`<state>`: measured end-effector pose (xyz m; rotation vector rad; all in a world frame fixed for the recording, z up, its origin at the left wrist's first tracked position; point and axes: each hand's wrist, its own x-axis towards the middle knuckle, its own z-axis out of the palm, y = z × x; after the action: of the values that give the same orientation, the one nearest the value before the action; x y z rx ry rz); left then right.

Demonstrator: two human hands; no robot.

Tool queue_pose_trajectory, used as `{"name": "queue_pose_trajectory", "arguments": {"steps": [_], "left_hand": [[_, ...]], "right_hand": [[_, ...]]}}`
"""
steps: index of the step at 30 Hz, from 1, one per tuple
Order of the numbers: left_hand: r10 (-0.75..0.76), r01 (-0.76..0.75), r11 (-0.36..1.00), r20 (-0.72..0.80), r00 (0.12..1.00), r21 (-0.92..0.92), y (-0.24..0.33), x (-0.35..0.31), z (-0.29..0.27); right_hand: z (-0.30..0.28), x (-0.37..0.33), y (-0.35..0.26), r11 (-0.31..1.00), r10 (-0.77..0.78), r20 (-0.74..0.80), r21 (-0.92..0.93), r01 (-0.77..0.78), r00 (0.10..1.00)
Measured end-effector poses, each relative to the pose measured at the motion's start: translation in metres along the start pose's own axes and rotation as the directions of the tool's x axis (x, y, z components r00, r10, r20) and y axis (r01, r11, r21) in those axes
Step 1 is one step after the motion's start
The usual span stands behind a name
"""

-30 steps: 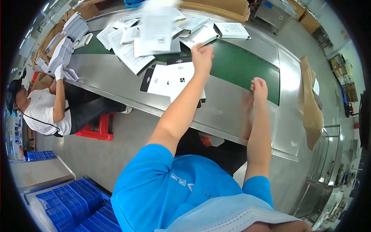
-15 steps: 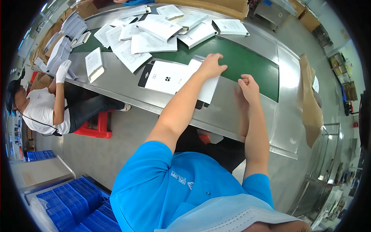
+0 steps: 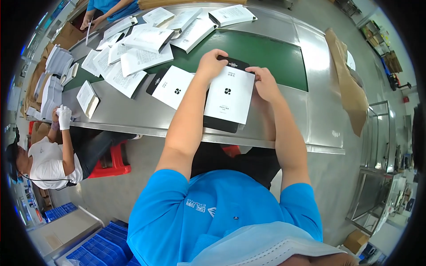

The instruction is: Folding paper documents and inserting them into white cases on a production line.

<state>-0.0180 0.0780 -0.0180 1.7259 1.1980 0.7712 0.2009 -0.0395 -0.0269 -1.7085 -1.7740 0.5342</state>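
Both hands, left hand (image 3: 212, 63) and right hand (image 3: 265, 83), fingers clamped on one white booklet (image 3: 230, 95) over one black box (image 3: 220, 124); a second booklet (image 3: 174, 87) lies left.

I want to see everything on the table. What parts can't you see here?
Head view:
- Flat black box: mostly covered by the white card lying on it.
- Left hand and right hand fingertips: curled over the card's top edge.
- Small print on the white booklets: too small.

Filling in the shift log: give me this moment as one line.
left hand on top edge of white booklet | right hand at its right edge | booklet on black box | steel table
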Motion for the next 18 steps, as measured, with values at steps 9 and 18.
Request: {"name": "queue_pose_trajectory", "arguments": {"steps": [9, 18], "left_hand": [[-0.186, 0.284, 0.839, 0.247, 0.951, -0.463, 0.009, -0.003, 0.005], [-0.122, 0.023, 0.654, -0.076, 0.99, -0.756, 0.031, -0.016, 0.03]], "right_hand": [[-0.02, -0.001, 0.001, 0.953, -0.222, -0.277, 0.141, 0.268, 0.935], [-0.012, 0.001, -0.006, 0.728, 0.268, -0.09, 0.671, -0.14, 0.959]]}}
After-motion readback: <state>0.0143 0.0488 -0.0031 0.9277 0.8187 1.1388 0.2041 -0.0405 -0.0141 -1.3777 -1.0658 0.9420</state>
